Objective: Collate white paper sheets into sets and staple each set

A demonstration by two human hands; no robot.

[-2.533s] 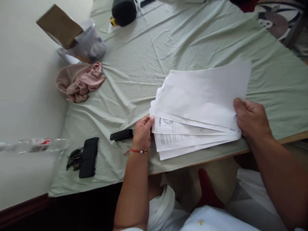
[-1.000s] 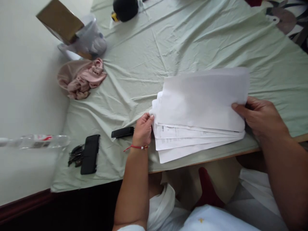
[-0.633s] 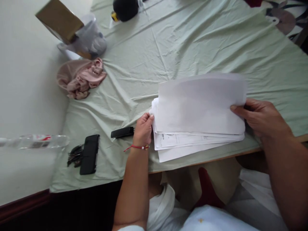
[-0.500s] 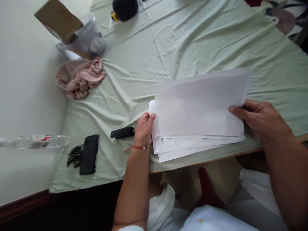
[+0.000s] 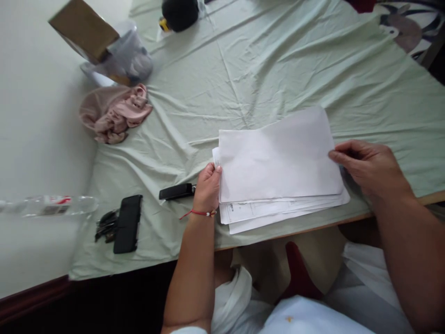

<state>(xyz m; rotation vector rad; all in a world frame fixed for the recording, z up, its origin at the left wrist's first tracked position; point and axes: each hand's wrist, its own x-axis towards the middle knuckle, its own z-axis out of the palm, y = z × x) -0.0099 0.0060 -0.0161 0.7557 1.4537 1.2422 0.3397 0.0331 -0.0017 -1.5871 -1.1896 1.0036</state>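
Note:
A blank white sheet of paper [image 5: 274, 162] lies on top of a loose stack of papers [image 5: 250, 212], its far edge bowed up slightly. Printed text and lines show on the sheets sticking out below it. My left hand [image 5: 207, 185], with a red string bracelet at the wrist, is closed on the left edge of the stack, thumb on top. At the right edge of the top sheet, my right hand [image 5: 371, 164] pinches the paper between thumb and fingers. A black stapler-like object [image 5: 176, 191] lies just left of my left hand, its end partly hidden.
On the green tablecloth [image 5: 278, 69] lie a black phone-like object [image 5: 128, 225], keys [image 5: 107, 226] and a pink cloth [image 5: 120, 116]. A plastic bottle [image 5: 52, 205] is by the wall. Behind stand a plastic tub [image 5: 134, 55], a cardboard box [image 5: 83, 30] and a black object [image 5: 180, 14].
The top sheet has come down and to the left, nearer the stack, its right side lower than before. My right hand has shifted slightly left with it; my left hand stays at the left edge.

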